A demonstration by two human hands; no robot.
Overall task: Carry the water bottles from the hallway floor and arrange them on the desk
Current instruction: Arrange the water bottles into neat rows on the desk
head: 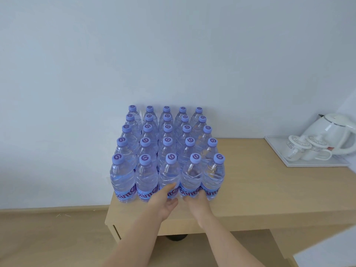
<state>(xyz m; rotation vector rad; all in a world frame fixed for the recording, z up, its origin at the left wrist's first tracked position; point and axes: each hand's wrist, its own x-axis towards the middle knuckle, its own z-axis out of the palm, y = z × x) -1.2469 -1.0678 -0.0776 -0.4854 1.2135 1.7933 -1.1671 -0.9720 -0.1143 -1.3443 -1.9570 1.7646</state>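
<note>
Several clear water bottles (167,143) with purple caps stand upright in a tight square block on the left end of the light wooden desk (269,191). My left hand (164,201) lies against the lower left side of the middle front-row bottle (169,174), fingers straight along its label and thumb spread in front of its base. My right hand (196,202) grips the base of the neighbouring front-row bottle (191,176) to the right, fingers curled round its label.
A white tray (277,151) at the desk's right end holds a white kettle (335,133) and two upturned cups (306,149). A pale wall stands right behind the bottles. Wooden floor (48,237) lies to the left, below the desk's edge.
</note>
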